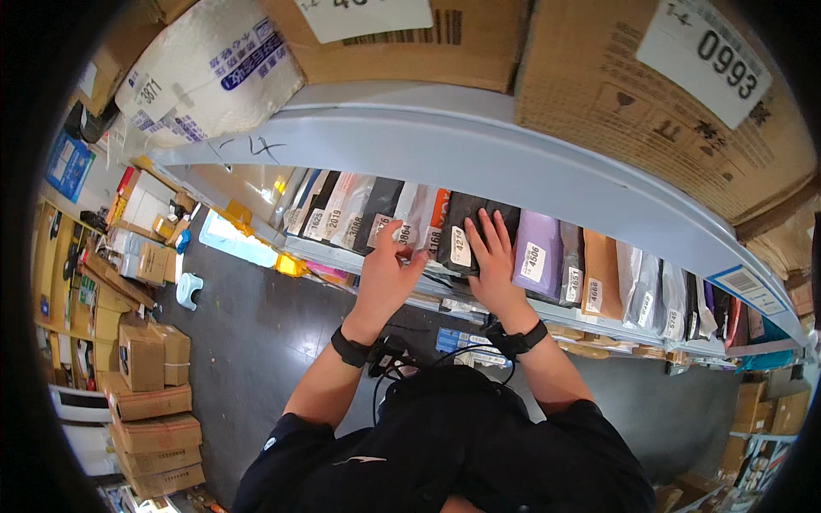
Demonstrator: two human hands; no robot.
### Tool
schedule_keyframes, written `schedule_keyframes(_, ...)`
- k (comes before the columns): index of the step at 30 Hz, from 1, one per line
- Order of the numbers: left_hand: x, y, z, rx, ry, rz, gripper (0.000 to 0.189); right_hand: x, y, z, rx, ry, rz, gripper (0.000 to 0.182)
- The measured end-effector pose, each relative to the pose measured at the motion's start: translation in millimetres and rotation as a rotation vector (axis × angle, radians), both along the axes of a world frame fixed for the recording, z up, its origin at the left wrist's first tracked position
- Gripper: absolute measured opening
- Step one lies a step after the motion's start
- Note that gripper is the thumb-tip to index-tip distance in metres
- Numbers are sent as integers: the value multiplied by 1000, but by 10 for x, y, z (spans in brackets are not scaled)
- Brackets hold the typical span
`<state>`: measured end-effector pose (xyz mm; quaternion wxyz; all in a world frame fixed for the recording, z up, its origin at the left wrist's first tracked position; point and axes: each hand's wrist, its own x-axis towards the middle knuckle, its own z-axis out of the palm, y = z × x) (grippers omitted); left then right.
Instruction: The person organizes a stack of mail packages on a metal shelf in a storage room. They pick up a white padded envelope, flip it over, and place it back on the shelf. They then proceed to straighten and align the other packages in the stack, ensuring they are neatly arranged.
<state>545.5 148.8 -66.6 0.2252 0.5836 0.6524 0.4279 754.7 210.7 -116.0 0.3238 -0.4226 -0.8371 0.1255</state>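
A row of labelled parcels in plastic mailers stands upright on a metal shelf (410, 131). My right hand (497, 260) lies with spread fingers on a black parcel (457, 224), just left of a purple mailer (537, 247). My left hand (391, 272) is at the front of the row, thumb and forefinger apart, by a clear-wrapped white parcel (423, 205) and a dark mailer (380, 208); whether its fingertips touch them is unclear. Farther right in the row stands a brown padded mailer (601, 276). Each wrist wears a black band.
Large cardboard boxes (577, 83) and a white wrapped bundle (205, 70) rest on the shelf level above. Stacked cartons (157, 433) and a light blue stool (188, 290) stand on the floor at left. Black cables (462, 351) hang between my forearms.
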Motion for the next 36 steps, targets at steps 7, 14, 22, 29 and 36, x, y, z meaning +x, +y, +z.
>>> schedule_keyframes(7, -44, 73, -132, -20, -330, 9, 43, 86, 27, -66, 89, -43, 42, 101)
schedule_keyframes(14, -13, -6, -16, -53, -342, 71, 38, 131, -47, 57, 49, -46, 69, 88)
schedule_keyframes(22, -23, -41, -17, -42, -261, 82, 36, 189, -82, -12, 106, -115, 28, 86)
schedule_keyframes(29, 118, -105, 161, 179, 263, 100, 31, 206, -108, 3, 75, -118, 31, 91)
schedule_keyframes(36, 639, 440, 394, 335, 723, -360, 41, 223, -112, -179, 69, -9, 102, 73)
